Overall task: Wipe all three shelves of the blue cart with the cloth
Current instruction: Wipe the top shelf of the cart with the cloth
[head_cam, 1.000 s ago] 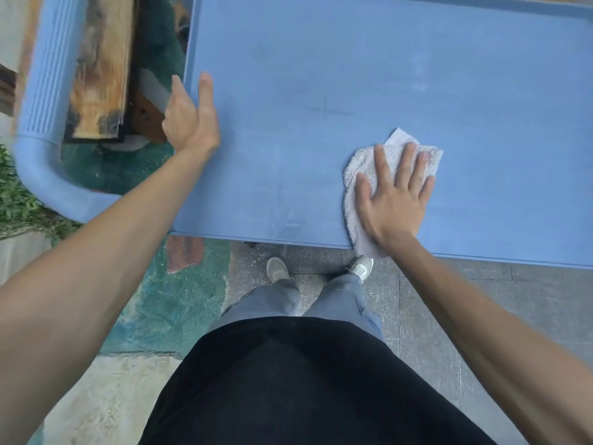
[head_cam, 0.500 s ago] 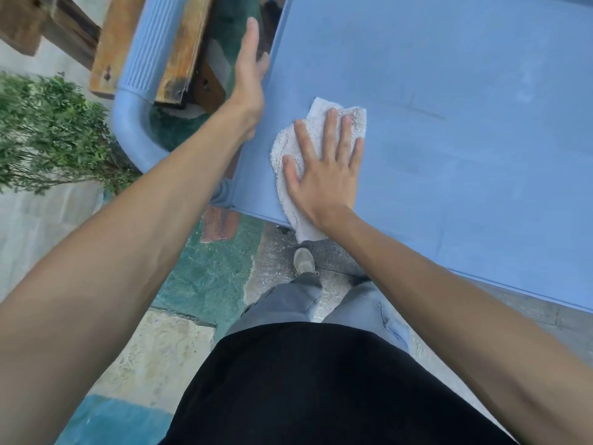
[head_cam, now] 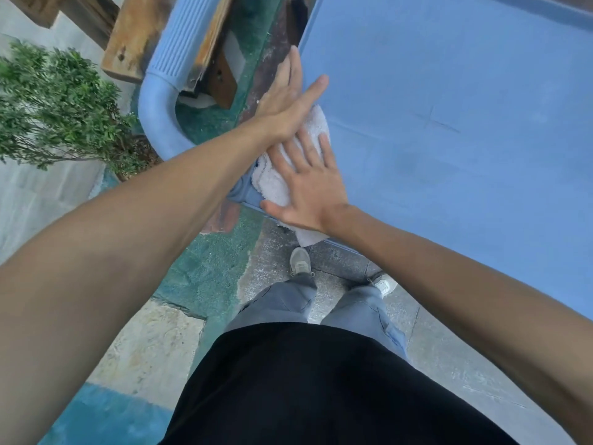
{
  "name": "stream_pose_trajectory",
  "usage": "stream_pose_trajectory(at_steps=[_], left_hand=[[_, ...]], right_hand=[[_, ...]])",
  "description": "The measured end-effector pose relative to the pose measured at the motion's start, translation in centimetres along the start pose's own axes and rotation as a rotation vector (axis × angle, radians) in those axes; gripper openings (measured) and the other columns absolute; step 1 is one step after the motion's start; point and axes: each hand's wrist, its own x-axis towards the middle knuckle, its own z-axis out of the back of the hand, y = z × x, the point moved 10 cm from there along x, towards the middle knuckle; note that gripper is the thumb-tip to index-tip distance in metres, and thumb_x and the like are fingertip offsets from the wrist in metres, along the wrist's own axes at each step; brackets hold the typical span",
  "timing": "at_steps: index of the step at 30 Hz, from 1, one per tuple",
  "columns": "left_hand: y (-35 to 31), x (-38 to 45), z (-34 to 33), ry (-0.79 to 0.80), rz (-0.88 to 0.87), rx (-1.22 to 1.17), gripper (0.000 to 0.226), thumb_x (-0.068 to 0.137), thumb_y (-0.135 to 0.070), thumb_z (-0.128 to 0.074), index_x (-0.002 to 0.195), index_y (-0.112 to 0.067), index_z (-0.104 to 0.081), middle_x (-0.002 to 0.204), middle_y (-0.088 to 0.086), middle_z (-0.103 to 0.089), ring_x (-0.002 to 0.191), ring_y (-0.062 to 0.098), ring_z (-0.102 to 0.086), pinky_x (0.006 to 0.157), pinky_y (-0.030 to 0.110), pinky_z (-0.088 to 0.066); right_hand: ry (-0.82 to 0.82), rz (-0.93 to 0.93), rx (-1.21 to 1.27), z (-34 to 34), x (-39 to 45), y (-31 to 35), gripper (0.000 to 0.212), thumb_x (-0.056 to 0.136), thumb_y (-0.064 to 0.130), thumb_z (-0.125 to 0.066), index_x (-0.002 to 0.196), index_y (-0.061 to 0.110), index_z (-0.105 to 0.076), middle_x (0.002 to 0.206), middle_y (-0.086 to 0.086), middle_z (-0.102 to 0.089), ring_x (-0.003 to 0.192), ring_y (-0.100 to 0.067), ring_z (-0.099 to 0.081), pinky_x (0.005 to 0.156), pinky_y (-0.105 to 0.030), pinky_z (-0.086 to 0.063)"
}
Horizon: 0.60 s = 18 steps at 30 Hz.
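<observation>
The blue cart's top shelf [head_cam: 449, 123] fills the upper right of the head view. A white cloth [head_cam: 272, 184] lies on the shelf's near left corner and hangs a little over the front edge. My right hand [head_cam: 308, 187] presses flat on the cloth with fingers spread. My left hand [head_cam: 288, 97] rests on the shelf's left edge just beyond, fingers apart, its wrist crossing over the cloth's far end and my right fingertips. The lower shelves are hidden under the top one.
The cart's ribbed blue handle [head_cam: 173, 59] curves off to the left. Behind it lie wooden planks [head_cam: 134, 33], and a green shrub [head_cam: 57, 101] stands at far left. My shoes [head_cam: 300, 261] stand on grey paving beside green-painted ground.
My right hand has slid the cloth left along the shelf's front into the near left corner. My left hand stayed on the left edge and now overlaps the cloth.
</observation>
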Motion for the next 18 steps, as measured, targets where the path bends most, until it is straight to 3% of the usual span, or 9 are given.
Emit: stream_pose_trajectory(at_steps=[6,8,11,14,16,18], left_hand=[[0.1,0.0,-0.1,-0.004,-0.022,0.056,0.086,0.091,-0.073,-0.021,0.155,-0.029,0.014,0.165,-0.006,0.011,0.152,0.022,-0.003,0.118,0.046,-0.01],[0.3,0.1,-0.2,-0.005,-0.025,0.06,0.088,0.089,-0.075,-0.023,0.155,-0.03,0.014,0.165,-0.006,0.011,0.152,0.022,-0.002,0.117,0.045,-0.009],[0.2,0.1,-0.1,-0.008,-0.044,0.066,0.09,0.088,-0.074,-0.026,0.155,-0.028,0.014,0.165,-0.005,0.011,0.152,0.019,0.001,0.118,0.043,-0.009],[0.2,-0.4,0.0,0.001,-0.046,0.196,0.085,0.094,-0.065,-0.028,0.156,-0.022,0.012,0.164,0.001,0.017,0.15,0.019,0.015,0.12,0.045,-0.005],[-0.7,-1.3,-0.1,-0.017,-0.13,0.421,0.075,0.097,-0.051,-0.04,0.156,-0.014,-0.013,0.162,0.012,0.02,0.149,0.028,0.021,0.121,0.047,-0.003],[-3.0,-3.3,-1.0,-0.046,-0.336,0.528,0.048,0.093,-0.032,-0.052,0.137,-0.012,-0.049,0.163,0.019,0.006,0.15,0.034,0.012,0.121,0.047,-0.004]], right_hand=[[0.114,0.286,-0.038,-1.4,-4.0,3.5,0.099,0.086,0.068,-0.049,0.167,0.029,-0.009,0.175,-0.005,0.002,0.161,-0.029,0.005,0.128,-0.053,0.008],[0.146,0.309,-0.053,-1.7,-5.1,3.9,0.104,0.084,0.064,-0.055,0.167,0.028,-0.005,0.175,-0.003,0.005,0.162,-0.027,0.006,0.128,-0.052,0.008],[0.164,0.304,-0.056,-1.4,-6.2,3.5,0.107,0.082,0.039,-0.066,0.167,0.029,0.0,0.175,0.002,0.006,0.162,-0.024,0.006,0.129,-0.05,0.006],[0.184,0.28,0.037,-1.1,-7.6,2.6,0.104,0.081,0.024,-0.065,0.166,0.033,-0.008,0.175,0.009,0.0,0.162,-0.018,0.002,0.129,-0.048,0.0],[0.169,0.252,0.168,-0.6,-8.7,1.8,0.094,0.083,0.023,-0.063,0.165,0.033,-0.017,0.174,0.01,-0.009,0.161,-0.016,-0.006,0.128,-0.048,-0.01],[0.088,0.141,0.303,0.2,-10.3,0.1,0.087,0.086,0.023,-0.067,0.164,0.023,-0.027,0.172,0.002,-0.022,0.157,-0.023,-0.022,0.123,-0.047,-0.028]])
